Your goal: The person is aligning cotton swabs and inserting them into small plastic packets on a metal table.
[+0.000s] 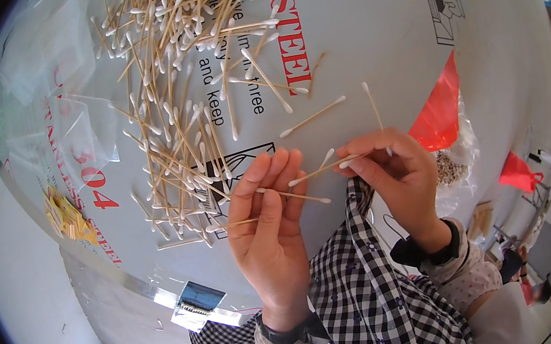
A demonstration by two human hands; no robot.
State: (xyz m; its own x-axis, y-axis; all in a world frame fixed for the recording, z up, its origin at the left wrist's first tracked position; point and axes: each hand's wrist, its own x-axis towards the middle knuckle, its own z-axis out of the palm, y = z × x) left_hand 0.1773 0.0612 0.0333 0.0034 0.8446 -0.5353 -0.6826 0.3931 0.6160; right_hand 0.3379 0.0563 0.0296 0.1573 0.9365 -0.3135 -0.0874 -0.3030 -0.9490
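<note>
My left hand (277, 254) is turned palm up, its thumb bent over a cotton swab (295, 195) that lies across the fingers. A second swab (237, 224) sticks out to the left beside the thumb. Close by on the right, my right hand (404, 180) pinches a cotton swab (313, 173) between thumb and fingertips, its white tip pointing at the left hand. Another white tip shows just above that swab. Beyond the right fingers, one more swab (374, 105) is partly hidden by them. A large loose heap of cotton swabs (167, 20) spreads toward my left hand.
The grey printed tabletop (369, 37) carries a single swab (313, 116) ahead of my hands. Clear plastic bags (69, 115) and a yellow packet (68, 217) lie at left. Red plastic (438, 111) beside a clear bag (453, 171) is at right. A checked cloth (364, 278) covers my lap.
</note>
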